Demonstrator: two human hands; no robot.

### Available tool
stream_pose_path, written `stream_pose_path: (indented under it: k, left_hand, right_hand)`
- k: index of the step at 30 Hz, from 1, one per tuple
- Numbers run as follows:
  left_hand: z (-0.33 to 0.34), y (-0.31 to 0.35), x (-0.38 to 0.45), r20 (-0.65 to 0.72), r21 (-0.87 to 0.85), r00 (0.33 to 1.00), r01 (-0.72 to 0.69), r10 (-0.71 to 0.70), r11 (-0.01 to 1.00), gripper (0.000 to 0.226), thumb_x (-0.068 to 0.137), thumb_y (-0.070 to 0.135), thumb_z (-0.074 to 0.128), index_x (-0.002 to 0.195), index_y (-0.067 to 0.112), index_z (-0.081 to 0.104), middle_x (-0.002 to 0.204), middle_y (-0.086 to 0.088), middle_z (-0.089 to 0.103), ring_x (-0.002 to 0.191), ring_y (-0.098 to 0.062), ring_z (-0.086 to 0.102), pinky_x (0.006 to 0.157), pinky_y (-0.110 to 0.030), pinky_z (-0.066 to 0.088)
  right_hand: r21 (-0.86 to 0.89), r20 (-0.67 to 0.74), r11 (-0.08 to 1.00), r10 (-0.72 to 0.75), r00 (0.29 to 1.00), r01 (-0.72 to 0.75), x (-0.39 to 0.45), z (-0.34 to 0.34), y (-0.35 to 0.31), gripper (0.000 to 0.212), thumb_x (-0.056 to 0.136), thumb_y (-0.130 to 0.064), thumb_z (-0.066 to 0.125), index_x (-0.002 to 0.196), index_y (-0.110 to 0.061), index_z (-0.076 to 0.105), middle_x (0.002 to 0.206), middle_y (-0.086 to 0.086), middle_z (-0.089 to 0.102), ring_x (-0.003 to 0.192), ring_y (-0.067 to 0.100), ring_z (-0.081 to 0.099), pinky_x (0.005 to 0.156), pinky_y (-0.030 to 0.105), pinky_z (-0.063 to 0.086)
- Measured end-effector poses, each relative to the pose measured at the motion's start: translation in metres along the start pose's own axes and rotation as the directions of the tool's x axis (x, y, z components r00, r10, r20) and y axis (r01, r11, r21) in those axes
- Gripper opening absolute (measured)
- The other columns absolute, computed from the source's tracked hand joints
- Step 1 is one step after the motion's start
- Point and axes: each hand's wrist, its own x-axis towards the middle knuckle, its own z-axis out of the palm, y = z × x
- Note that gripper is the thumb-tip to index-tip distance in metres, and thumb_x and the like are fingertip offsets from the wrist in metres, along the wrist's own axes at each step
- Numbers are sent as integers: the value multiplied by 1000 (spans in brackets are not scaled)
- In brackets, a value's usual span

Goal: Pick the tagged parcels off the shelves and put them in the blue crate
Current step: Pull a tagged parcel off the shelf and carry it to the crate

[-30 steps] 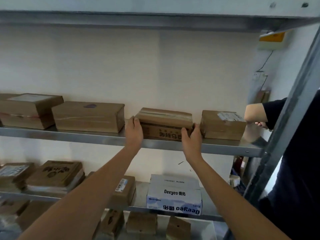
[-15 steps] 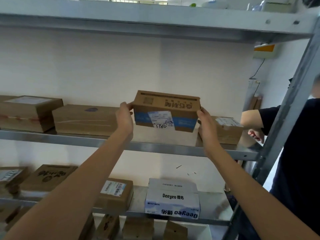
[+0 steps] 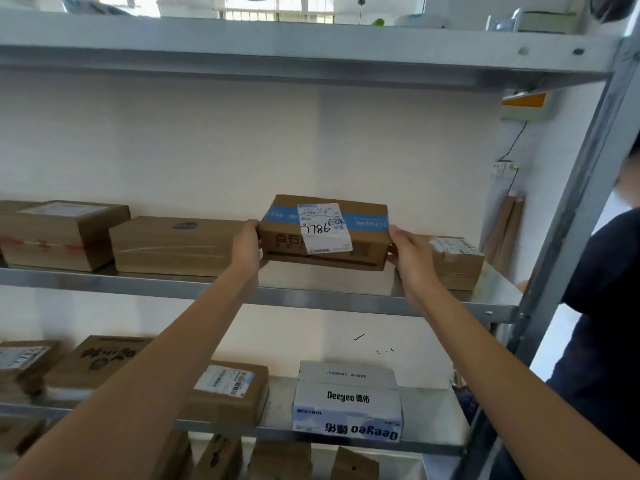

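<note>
A brown cardboard parcel (image 3: 367,241) with blue tape and a white label bearing handwritten digits is held in the air just above the middle shelf (image 3: 311,299). My left hand (image 3: 246,244) grips its left end and my right hand (image 3: 408,252) grips its right end. The labelled face is turned up and toward me. The blue crate is not in view.
More cardboard parcels sit on the middle shelf: two at the left (image 3: 59,233) (image 3: 176,245) and one at the right (image 3: 453,263). The lower shelf holds a white Deeyeo box (image 3: 346,403) and several brown parcels (image 3: 228,393). Another person in a dark shirt (image 3: 609,306) stands beyond the right upright (image 3: 571,216).
Both hands lifted the parcel off the middle shelf and turned it over, so the labelled, blue-taped face now points up. The view tilted upward slightly.
</note>
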Motion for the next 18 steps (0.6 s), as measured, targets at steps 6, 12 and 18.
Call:
stream_pose_path:
  k: [6,12,18]
  left_hand:
    - [-1,-1,-3,13,82,997,73,-74,994,27,94,41,39,87,23,58,81,7,59,74,-10,50,62,-24,35]
    - [0,-7,-4,44,200,997,45,-55,979,29,94,46,48,101,20,60,88,4,64,79,-11,55,65,-25,40]
    - [-1,-24,-6,88,322,996,-31,2,946,37,97,38,52,111,5,64,106,-11,66,91,-20,61,84,-30,49]
  right_hand:
    - [-47,22,993,114,993,-112,3,4,0,30,97,-42,50,79,-25,66,78,-11,70,83,8,64,85,27,49]
    - [-142,59,986,96,994,-87,1,6,0,34,101,-39,42,92,-19,67,95,1,71,91,15,65,86,29,50]
    - [-367,75,930,43,996,-13,-8,6,16,35,98,-33,50,119,-8,62,115,10,66,106,22,60,86,33,48]
